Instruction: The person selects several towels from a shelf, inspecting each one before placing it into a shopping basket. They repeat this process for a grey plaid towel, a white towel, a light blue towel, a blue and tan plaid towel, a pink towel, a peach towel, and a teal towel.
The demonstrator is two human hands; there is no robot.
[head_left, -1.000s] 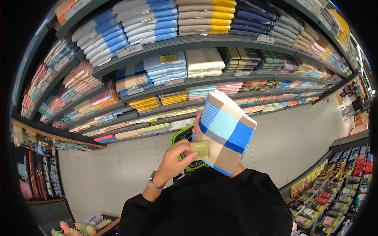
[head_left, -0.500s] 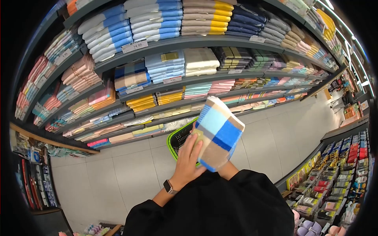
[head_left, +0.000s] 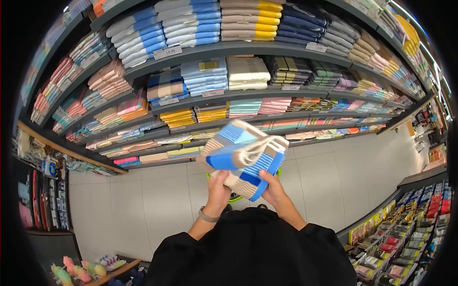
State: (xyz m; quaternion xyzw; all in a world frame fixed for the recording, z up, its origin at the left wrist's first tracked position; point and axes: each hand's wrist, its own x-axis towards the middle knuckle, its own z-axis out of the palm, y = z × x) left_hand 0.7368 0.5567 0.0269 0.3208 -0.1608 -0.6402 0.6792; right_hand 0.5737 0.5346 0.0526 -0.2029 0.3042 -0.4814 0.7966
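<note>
A folded towel with blue, light-blue, beige and white checks is held in front of me, its layers partly opened and a little blurred. My left hand grips its lower left side, a watch on that wrist. On the lower right edge, my right hand has its thumb on top and its fingers underneath, hidden. Below the towel a basket with a bright green rim shows only in part; the towel covers most of it.
Curved shelves ahead hold several stacks of folded towels, among them white-and-blue towels and a similar checked stack. Packaged goods hang on a rack at right. Pastel puffs lie at lower left. Tiled floor lies beneath.
The towel has turned over and its folds have spread apart. My right hand has come out from behind it to the right edge, and my left hand has moved to the lower left side.
</note>
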